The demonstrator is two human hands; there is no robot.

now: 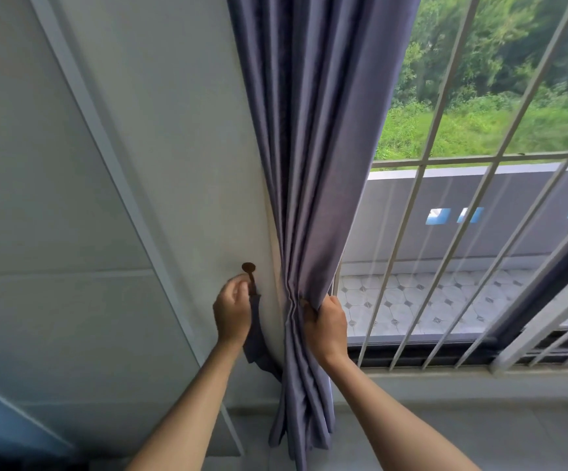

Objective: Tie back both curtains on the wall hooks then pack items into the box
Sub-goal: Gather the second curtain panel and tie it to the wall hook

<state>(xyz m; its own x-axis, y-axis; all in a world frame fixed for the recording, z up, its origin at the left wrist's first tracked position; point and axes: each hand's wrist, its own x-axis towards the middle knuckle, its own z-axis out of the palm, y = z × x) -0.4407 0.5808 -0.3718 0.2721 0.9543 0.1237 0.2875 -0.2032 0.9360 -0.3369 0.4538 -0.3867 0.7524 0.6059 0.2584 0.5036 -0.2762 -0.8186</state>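
Gathering the blue-grey curtain [313, 185] into a tight bunch, the right hand [327, 326] has its grip clenched round the folds at about hook height, so the cloth is narrowed enough for a band to pass round it. That hold also draws the fabric off the window [479, 232], leaving the barred pane uncovered.

At the wall hook [249, 271], a dark metal piece fixed just left of the curtain's edge, the left hand [232, 312] works with its fingers curled. It appears to pinch the upper end of the tieback [257, 338], a strip of the same cloth that hangs from the hook down behind the wrist; whether the loop is on or off the hook cannot be told. Keeping one hand at the hook and the other on the bunch puts both ends of the job within reach.

Judging by this, the curtain is not yet tied. No box or second curtain is in view.
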